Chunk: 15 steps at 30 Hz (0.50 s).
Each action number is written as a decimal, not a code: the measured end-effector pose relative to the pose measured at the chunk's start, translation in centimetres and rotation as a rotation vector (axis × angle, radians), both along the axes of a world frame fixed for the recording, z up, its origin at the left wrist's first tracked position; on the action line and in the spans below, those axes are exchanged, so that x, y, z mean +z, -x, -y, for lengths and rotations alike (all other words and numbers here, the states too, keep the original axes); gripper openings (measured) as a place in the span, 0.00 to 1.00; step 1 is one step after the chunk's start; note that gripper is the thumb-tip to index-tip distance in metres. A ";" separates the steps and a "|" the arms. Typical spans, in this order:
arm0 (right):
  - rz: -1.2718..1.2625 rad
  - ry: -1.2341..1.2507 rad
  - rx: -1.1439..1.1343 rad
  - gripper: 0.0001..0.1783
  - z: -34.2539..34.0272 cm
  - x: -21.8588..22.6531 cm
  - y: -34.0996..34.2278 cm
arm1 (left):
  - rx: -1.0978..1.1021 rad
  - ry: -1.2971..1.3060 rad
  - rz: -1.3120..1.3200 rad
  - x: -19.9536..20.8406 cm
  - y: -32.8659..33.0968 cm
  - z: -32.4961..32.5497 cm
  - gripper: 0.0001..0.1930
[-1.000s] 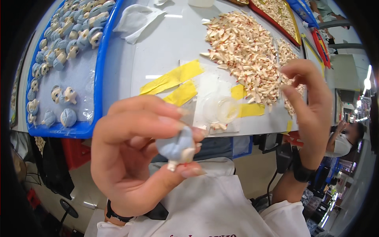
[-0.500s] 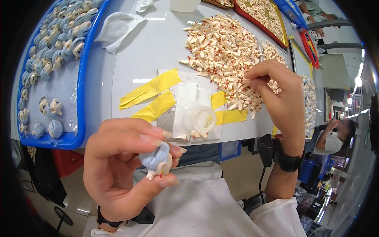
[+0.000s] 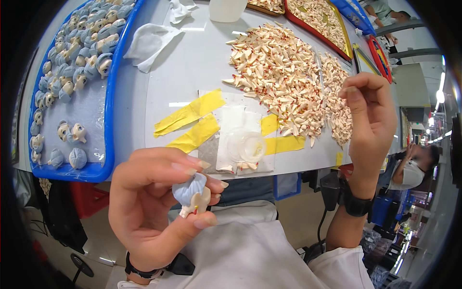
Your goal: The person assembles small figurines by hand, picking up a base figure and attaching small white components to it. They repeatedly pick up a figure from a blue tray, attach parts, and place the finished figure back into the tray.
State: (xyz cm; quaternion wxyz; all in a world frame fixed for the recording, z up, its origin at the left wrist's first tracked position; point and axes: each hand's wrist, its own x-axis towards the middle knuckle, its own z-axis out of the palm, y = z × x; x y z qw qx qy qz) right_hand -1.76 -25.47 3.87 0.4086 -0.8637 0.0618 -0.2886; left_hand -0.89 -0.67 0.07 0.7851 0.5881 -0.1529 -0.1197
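At the near edge of the table, my left hand (image 3: 149, 207) pinches a small doll head (image 3: 191, 193) between thumb and fingers. The head has light-blue moulded hair, and a small red mark shows low on its pale side. Above the right side of a heap of small pale pointed pieces with red ends (image 3: 284, 72), my right hand (image 3: 368, 115) is raised with thumb and forefinger drawn together. Whether a tiny piece sits between those fingertips is too small to tell. A clear round plastic container (image 3: 251, 147) stands between the hands on a taped-down pad.
On the left, a blue tray (image 3: 109, 111) holds many similar blue-haired heads. Yellow tape strips (image 3: 190, 111) cross the pad. White tissue (image 3: 150, 45) lies at the back left. A red-rimmed tray (image 3: 308, 30) of pale pieces is at the far right. Another person (image 3: 409, 168) sits farther right.
My right hand has lifted off the heap and shifted right, fingertips leaving the pieces. The left hand still holds the doll head, barely turned. The whole view has shifted slightly.
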 end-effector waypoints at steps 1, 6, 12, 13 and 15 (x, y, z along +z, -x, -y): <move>0.035 -0.028 -0.011 0.05 -0.2 0.2 0.0 | 0.004 0.001 -0.001 0.1 0.0 0.0 0.25; -0.109 0.071 0.006 0.08 1.8 1.3 2.0 | 0.053 0.008 -0.028 -0.1 0.0 -0.4 0.25; -0.132 -0.153 -0.030 0.07 1.5 1.3 4.0 | 0.061 0.010 -0.029 -0.5 -0.1 -0.4 0.26; -0.110 -0.123 -0.023 0.07 1.6 1.2 4.0 | 0.061 0.003 -0.020 -0.5 -0.1 -0.5 0.26; -0.096 -0.077 -0.016 0.07 2.1 1.0 4.4 | 0.079 -0.019 -0.037 -0.3 -0.1 -0.5 0.26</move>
